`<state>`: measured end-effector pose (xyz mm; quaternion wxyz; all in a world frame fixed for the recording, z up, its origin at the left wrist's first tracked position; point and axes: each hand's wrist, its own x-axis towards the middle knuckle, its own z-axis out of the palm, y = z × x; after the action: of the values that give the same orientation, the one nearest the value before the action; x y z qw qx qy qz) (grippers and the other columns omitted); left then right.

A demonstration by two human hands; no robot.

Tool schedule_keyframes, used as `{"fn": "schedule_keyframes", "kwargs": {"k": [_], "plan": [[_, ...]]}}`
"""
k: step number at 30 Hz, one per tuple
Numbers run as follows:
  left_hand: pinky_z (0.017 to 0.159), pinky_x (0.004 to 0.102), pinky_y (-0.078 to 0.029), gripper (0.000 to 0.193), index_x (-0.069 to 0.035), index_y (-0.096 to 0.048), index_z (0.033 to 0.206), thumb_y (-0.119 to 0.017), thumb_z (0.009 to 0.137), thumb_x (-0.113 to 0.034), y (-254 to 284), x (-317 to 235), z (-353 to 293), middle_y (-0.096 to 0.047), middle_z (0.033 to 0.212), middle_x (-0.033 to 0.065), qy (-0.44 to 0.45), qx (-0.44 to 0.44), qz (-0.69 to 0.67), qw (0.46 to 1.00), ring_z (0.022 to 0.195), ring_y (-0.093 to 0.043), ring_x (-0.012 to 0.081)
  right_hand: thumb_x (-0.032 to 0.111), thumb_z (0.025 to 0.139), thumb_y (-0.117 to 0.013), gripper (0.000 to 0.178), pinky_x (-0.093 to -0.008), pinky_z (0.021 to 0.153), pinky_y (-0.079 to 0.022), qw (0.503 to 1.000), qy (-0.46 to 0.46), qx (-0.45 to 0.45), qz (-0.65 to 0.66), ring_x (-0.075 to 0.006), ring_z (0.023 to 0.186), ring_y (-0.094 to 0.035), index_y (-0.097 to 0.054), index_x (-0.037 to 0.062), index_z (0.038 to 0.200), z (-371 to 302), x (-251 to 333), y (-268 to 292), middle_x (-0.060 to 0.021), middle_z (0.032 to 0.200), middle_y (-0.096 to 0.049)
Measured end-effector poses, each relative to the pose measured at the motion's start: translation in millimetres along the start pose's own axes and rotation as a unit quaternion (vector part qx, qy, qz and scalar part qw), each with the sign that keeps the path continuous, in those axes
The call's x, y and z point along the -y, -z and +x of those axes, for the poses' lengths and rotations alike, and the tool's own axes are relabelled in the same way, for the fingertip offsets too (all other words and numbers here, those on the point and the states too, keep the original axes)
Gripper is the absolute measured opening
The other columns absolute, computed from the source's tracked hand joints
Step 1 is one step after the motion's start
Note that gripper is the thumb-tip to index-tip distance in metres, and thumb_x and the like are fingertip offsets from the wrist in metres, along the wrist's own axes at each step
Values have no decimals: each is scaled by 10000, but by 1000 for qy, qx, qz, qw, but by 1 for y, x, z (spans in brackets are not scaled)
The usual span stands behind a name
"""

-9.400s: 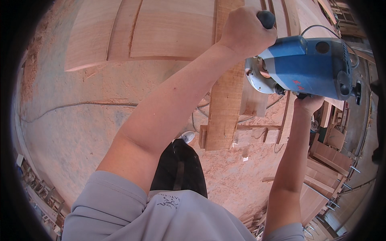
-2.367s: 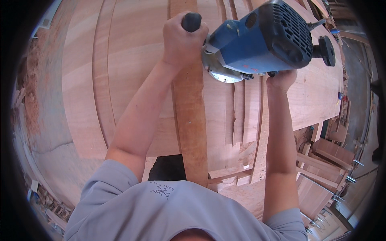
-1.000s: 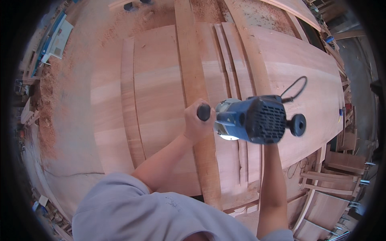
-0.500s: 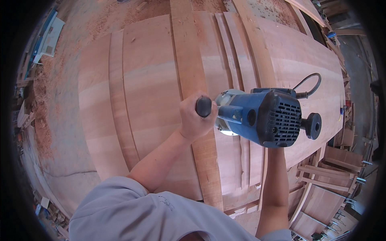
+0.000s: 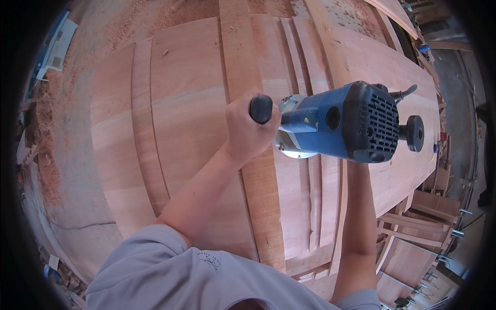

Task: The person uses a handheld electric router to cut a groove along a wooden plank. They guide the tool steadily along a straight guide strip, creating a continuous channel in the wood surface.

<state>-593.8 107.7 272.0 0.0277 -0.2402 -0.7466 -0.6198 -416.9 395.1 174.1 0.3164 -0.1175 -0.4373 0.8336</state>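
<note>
A blue and black plunge router (image 5: 325, 124) stands over a large pale wooden panel (image 5: 191, 134), its round metal base partly hidden under the motor body. My left hand (image 5: 245, 129) is wrapped round the router's black side handle. Beyond the motor housing, my right hand is hidden; only the right forearm (image 5: 359, 217) shows, reaching up to the tool. Two long boards lie lengthwise across the panel: one board (image 5: 264, 222) passes beneath my left hand, and the other board (image 5: 330, 51) runs under the router's right side. Long grooves (image 5: 299, 57) run between these boards.
Reddish wood shavings (image 5: 51, 170) lie on the floor at left. A white and blue object (image 5: 59, 44) is at the far left. Wooden frames with metal clamps (image 5: 413, 232) stand at lower right. A short stretch of black cord (image 5: 408, 92) leaves the router.
The router and both arms have moved away from me along the boards, toward the panel's far end. My left hand keeps its hold on the handle. The view has shifted slightly.
</note>
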Motion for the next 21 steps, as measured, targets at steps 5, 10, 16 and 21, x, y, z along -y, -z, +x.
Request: {"fn": "schedule_keyframes", "kwargs": {"k": [5, 10, 16, 21], "plan": [[558, 334, -494, 127, -10, -605, 782, -731, 765, -15, -5, 9, 15, -578, 651, 146, 0, -30, -40, 999, 569, -594, 242, 362, 944, -697, 490, -412, 1036, -532, 1000, 2, 20, -1, -243, 1178, -645, -613, 63, 1322, 16, -1, 5, -104, 1305, -660], [580, 304, -506, 111, -5, -590, 770, -695, 807, 0, -4, 13, 28, -606, 660, 102, -1, -18, -22, 1000, 632, -648, 167, 372, 927, -725, 516, -412, 1045, -530, 1000, 11, 24, -14, -245, 1191, -644, -616, 64, 1327, 24, -2, -5, -108, 1323, -662], [585, 318, -507, 102, -1, -607, 784, -706, 794, -24, -4, 15, 37, -595, 661, 120, 9, -15, -11, 1000, 608, -621, 194, 406, 984, -642, 520, -394, 1011, -545, 993, 61, -70, -77, -231, 1172, -631, -551, 71, 1370, 35, -2, -36, -106, 1321, -637], [594, 338, -517, 104, 3, -623, 798, -716, 785, -42, -5, 17, 46, -602, 668, 150, 13, -22, -25, 999, 592, -613, 234, 507, 957, -650, 648, -440, 1093, -496, 988, 46, -107, -101, -261, 1276, -577, -495, 108, 1443, 47, 1, -51, -103, 1407, -586]]}}
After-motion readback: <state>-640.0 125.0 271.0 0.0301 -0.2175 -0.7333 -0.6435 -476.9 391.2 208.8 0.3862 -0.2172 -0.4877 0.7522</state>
